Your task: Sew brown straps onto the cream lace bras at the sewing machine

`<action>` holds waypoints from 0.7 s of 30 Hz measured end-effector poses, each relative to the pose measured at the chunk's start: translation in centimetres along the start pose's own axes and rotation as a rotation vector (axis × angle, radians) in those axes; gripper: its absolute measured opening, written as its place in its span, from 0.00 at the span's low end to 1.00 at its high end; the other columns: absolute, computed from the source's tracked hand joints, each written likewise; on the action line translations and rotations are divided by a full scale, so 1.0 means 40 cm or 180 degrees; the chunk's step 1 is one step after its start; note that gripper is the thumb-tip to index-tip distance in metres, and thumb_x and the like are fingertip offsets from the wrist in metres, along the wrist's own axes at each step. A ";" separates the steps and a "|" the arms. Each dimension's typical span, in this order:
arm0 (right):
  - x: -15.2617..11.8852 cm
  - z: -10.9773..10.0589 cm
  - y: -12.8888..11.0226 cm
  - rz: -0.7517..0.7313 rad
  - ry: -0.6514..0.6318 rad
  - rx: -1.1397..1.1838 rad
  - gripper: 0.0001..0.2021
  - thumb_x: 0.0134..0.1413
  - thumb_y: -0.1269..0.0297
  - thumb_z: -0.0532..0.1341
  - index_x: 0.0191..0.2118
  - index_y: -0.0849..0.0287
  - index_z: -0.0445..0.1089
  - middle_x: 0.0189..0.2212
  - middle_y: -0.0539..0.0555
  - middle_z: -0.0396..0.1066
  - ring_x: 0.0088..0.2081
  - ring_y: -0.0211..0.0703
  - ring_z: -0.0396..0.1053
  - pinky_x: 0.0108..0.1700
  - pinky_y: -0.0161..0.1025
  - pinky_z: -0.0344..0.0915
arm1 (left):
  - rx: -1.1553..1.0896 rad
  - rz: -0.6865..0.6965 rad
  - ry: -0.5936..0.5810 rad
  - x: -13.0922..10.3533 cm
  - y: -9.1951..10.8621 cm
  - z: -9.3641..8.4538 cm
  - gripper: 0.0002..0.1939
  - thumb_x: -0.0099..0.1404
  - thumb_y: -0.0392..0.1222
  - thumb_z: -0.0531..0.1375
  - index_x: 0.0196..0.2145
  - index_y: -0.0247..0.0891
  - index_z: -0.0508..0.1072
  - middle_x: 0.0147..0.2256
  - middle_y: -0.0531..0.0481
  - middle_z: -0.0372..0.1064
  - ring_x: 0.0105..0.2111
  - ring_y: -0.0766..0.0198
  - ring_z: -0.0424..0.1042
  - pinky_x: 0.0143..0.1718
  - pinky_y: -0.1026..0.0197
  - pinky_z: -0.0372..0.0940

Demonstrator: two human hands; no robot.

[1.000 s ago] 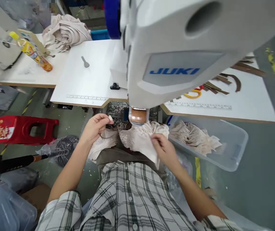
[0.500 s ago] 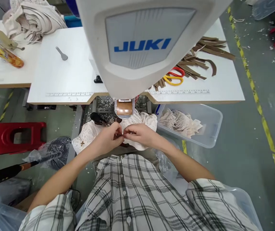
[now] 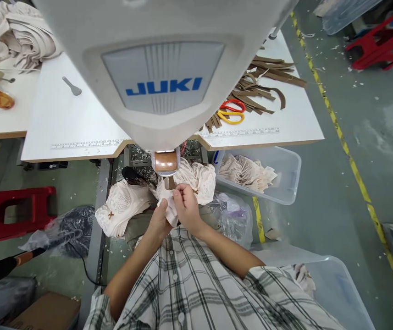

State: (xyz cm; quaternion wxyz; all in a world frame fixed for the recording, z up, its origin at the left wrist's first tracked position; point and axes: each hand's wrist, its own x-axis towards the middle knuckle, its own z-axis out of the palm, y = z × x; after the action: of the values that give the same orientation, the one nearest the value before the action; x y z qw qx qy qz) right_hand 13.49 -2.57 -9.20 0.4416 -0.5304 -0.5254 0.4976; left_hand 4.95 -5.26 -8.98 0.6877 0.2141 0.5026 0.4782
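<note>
Just below the JUKI sewing machine head (image 3: 168, 91), a pale lace bra (image 3: 201, 181) spreads over my lap. My left hand (image 3: 160, 221) pinches a smooth pale piece of it from the left, thumb on top. My right hand (image 3: 186, 208) is closed on the same piece from the other side, close against the left. A short brown strip (image 3: 169, 183) stands up between the fabric and the machine's copper-coloured front part (image 3: 166, 161). More pale lace fabric (image 3: 122, 206) with a small brown bow lies to the left.
Red and yellow scissors (image 3: 232, 112) lie beside brown strips (image 3: 251, 94) on the white table (image 3: 96, 123). A clear bin (image 3: 287, 178) with pale pieces stands right, below the table edge. A red stool (image 3: 41, 208) is at the left.
My hands have moved down towards my body, drawing a pale piece of the bra with them. The brown strip now shows under the machine. The camera view has shifted.
</note>
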 end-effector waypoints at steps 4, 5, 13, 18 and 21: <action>-0.012 -0.009 0.011 -0.0266 -0.0129 -0.0300 0.08 0.66 0.59 0.53 0.40 0.56 0.64 0.33 0.52 0.71 0.33 0.41 0.70 0.36 0.38 0.67 | 0.0178 0.0489 0.0819 -0.005 0.032 -0.002 0.21 0.64 0.56 0.62 0.48 0.40 0.73 0.47 0.46 0.75 0.48 0.56 0.74 0.51 0.55 0.67; -0.006 -0.025 0.006 -0.0428 -0.0237 -0.0432 0.07 0.65 0.59 0.54 0.39 0.56 0.65 0.33 0.53 0.72 0.34 0.42 0.71 0.37 0.39 0.67 | 0.0464 0.0713 0.0926 -0.011 0.049 -0.009 0.19 0.64 0.54 0.63 0.47 0.39 0.73 0.46 0.46 0.75 0.48 0.57 0.74 0.52 0.56 0.67; 0.071 -0.157 -0.101 -0.1314 -0.1988 -0.1211 0.10 0.62 0.55 0.60 0.43 0.56 0.67 0.37 0.54 0.73 0.38 0.43 0.71 0.40 0.40 0.65 | 0.2571 0.0579 -0.0415 -0.068 0.219 -0.045 0.11 0.67 0.47 0.59 0.33 0.38 0.75 0.23 0.53 0.68 0.25 0.64 0.66 0.29 0.62 0.63; 0.079 -0.164 -0.112 -0.0970 -0.2251 -0.1281 0.03 0.62 0.63 0.59 0.39 0.56 0.66 0.27 0.46 0.69 0.27 0.35 0.65 0.30 0.33 0.59 | 0.2721 0.0089 -0.0748 -0.065 0.264 -0.058 0.13 0.68 0.47 0.57 0.32 0.36 0.74 0.26 0.52 0.70 0.28 0.64 0.67 0.31 0.63 0.62; 0.069 -0.175 -0.097 -0.0680 -0.1041 -0.1246 0.03 0.61 0.64 0.59 0.36 0.55 0.66 0.21 0.44 0.63 0.21 0.35 0.60 0.26 0.33 0.57 | 0.2189 0.0072 -0.0493 -0.062 0.275 -0.068 0.13 0.67 0.48 0.59 0.41 0.36 0.75 0.32 0.50 0.74 0.32 0.64 0.72 0.37 0.62 0.66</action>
State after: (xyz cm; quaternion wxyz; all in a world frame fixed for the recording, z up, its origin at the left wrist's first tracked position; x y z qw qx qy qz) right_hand 19.84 0.77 -4.73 0.2899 -0.4598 -0.7289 0.4162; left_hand -2.44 -2.97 -0.36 0.6061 0.4743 0.5782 0.2710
